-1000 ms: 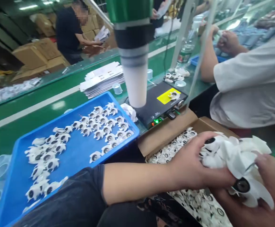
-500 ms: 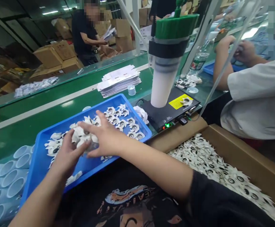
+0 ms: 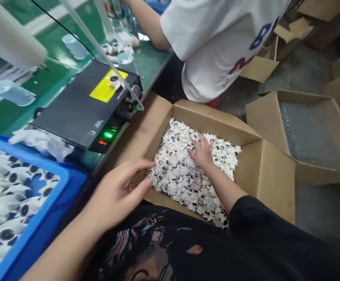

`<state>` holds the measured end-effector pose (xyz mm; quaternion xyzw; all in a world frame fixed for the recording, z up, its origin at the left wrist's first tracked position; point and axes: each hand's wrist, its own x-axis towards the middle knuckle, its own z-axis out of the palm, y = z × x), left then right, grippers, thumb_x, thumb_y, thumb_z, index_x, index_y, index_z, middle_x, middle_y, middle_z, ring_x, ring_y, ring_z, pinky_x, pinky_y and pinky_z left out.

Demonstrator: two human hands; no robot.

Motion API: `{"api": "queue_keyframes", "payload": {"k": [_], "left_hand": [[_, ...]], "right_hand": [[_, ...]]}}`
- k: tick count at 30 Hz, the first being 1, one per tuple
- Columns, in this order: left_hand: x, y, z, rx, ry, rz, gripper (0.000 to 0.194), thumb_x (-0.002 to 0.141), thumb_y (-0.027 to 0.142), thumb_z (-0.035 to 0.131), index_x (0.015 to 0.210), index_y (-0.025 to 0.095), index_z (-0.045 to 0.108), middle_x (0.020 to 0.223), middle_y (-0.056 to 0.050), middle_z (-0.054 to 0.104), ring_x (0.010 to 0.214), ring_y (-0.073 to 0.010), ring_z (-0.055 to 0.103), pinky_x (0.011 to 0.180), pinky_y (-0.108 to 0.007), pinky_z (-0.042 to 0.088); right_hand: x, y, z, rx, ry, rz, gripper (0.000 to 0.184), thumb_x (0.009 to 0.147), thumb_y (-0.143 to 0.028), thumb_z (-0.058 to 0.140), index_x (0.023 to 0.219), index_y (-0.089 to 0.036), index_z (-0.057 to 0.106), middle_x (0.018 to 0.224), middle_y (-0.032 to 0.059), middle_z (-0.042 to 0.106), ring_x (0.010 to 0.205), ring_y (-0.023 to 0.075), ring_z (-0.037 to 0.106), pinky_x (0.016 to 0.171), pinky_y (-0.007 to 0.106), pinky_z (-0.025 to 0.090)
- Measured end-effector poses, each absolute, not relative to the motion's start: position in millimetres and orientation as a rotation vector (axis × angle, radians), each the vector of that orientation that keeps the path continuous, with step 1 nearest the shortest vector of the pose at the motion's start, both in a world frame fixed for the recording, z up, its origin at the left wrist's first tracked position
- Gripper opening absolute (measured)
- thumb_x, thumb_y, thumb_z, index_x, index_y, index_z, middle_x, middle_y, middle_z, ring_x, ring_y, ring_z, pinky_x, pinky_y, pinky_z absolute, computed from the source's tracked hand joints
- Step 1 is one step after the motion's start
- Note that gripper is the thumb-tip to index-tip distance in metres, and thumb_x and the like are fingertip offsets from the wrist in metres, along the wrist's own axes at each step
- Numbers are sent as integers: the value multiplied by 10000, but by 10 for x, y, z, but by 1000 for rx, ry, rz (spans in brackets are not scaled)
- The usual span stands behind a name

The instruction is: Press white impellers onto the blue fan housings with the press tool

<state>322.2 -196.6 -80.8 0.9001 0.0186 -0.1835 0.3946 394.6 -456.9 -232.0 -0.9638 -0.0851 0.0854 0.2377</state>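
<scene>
A cardboard box [image 3: 247, 164] to my right holds a heap of small white fan wheels [image 3: 178, 168] with curved blades and dark round hubs. Over this heap my right hand [image 3: 201, 151] reaches down, fingers spread, holding nothing that I can see. My left hand [image 3: 120, 193] hangs at the near left side of the box, thumb and fingers apart with nothing between them. At the lower left, a blue tray [image 3: 73, 183] carries more of the same fan wheels [image 3: 9, 195].
A black control box [image 3: 79, 103] with lit lamps and a fan wheel on its yellow label sits on the green table. Crumpled white plastic [image 3: 43, 142] and a clear cup [image 3: 13, 93] lie nearby. A co-worker in a white shirt [image 3: 211, 43] is beyond; another open carton [image 3: 313, 136] is right.
Both hands have left the blue tray and the fan wheels they were gathering there. My right hand is now over the box, my left beside it. The view has swung right and down.
</scene>
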Motion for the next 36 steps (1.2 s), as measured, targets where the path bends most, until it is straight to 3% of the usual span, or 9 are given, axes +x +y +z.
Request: {"api": "queue_keyframes", "payload": {"k": [3,5,9,12,17,23,27,32,36], "left_hand": [[3983,-2591,-1672,2519,-229,-744,456,920,391,447,1344,247,535,1425,-38,523,1342,-244,433,1148,-331,308],[4224,-2830,-2225,2591,-183,-896,561,906,366,475,1438,197,428,1575,-83,302,1465,-314,195,1195,-442,168],[4047,-2849,-2786,2641,-150,-1232,735,844,451,572,1495,203,336,1619,-150,120,1471,-421,61,1161,-577,110],[3810,-2717,-2835,2601,-249,-1394,715,833,566,547,1473,305,367,1573,-135,267,1432,-417,220,1126,-544,234],[3698,-2692,-2884,2618,-272,-1524,797,784,609,576,1481,296,348,1606,-141,142,1448,-458,90,1112,-632,165],[3643,-2753,-2873,2540,-295,-1634,833,738,644,582,1471,321,354,1572,-103,234,1351,-380,384,1064,-463,364],[3623,-2743,-2853,2546,-223,-1736,882,714,739,540,1452,273,411,1616,-124,105,1407,-502,200,1070,-598,304],[3623,-2740,-2855,2497,-248,-1733,913,698,718,573,1483,321,329,1580,-127,211,1296,-389,471,1040,-417,401],[3611,-2727,-2895,2530,-211,-1737,912,729,728,531,1498,293,307,1564,-168,231,1311,-437,438,1038,-498,387]], "right_hand": [[3783,-4781,-2716,-2712,68,432,479,976,-405,533,1388,-173,457,1528,115,245,1436,367,121,1142,656,83],[3535,-4686,-2854,-2702,88,608,559,920,-447,612,1395,-196,457,1549,108,200,1437,382,86,1140,666,64],[3017,-4464,-2881,-2629,25,889,744,792,-459,737,1436,-265,419,1527,124,248,1389,401,222,1113,619,226],[2883,-4493,-2868,-2605,70,1010,813,767,-526,729,1468,-318,373,1502,137,295,1334,413,318,1069,601,286],[2886,-4502,-2914,-2674,156,1089,911,798,-661,610,1535,-294,220,1586,121,20,1402,502,-2,1079,691,12],[2784,-4419,-2773,-2613,7,1240,917,768,-610,679,1520,-330,237,1452,170,336,1269,422,369,1024,603,280],[2798,-4448,-2754,-2618,68,1297,918,803,-647,620,1536,-322,172,1501,197,233,1362,455,225,1040,651,204],[2761,-4478,-2705,-2470,40,1430,947,764,-677,642,1527,-296,231,1450,177,336,1283,399,398,1005,464,376],[2765,-4521,-2735,-2483,132,1452,923,797,-697,596,1534,-346,165,1554,158,124,1363,457,261,1025,556,329]]}}
